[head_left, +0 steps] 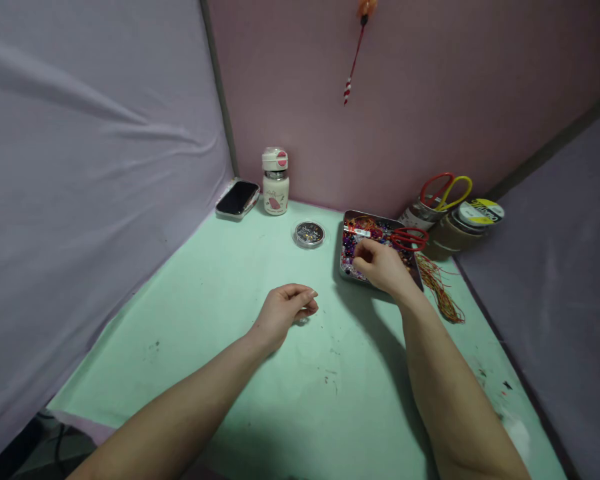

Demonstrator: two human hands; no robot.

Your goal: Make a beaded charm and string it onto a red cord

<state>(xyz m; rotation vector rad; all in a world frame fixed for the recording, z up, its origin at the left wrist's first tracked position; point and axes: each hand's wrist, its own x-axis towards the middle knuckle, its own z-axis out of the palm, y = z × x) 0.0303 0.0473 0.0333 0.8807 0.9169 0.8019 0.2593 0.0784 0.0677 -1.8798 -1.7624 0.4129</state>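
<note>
My right hand [380, 267] is over the near part of a metal tray [341, 257] full of small coloured beads [349, 248]. Its fingers are curled together toward the beads, and whatever they pinch is hidden. Red-handled scissors [411, 239] lie across the tray's far right side. My left hand [287, 310] rests low over the table's middle, thumb and fingers drawn together. A small clear, shiny bit [303, 321] shows just beneath its fingers, too small to name. Beyond that hand sits a round clear case [309, 234] with tiny silvery pieces in it.
A white bottle [276, 190] and a phone [238, 199] stand at the back left. Right of the tray are two jars, one holding red and yellow handles [445, 190], the other topped by a spool [481, 212]. A bundle of cords [443, 293] lies below them. A beaded string [354, 63] hangs behind.
</note>
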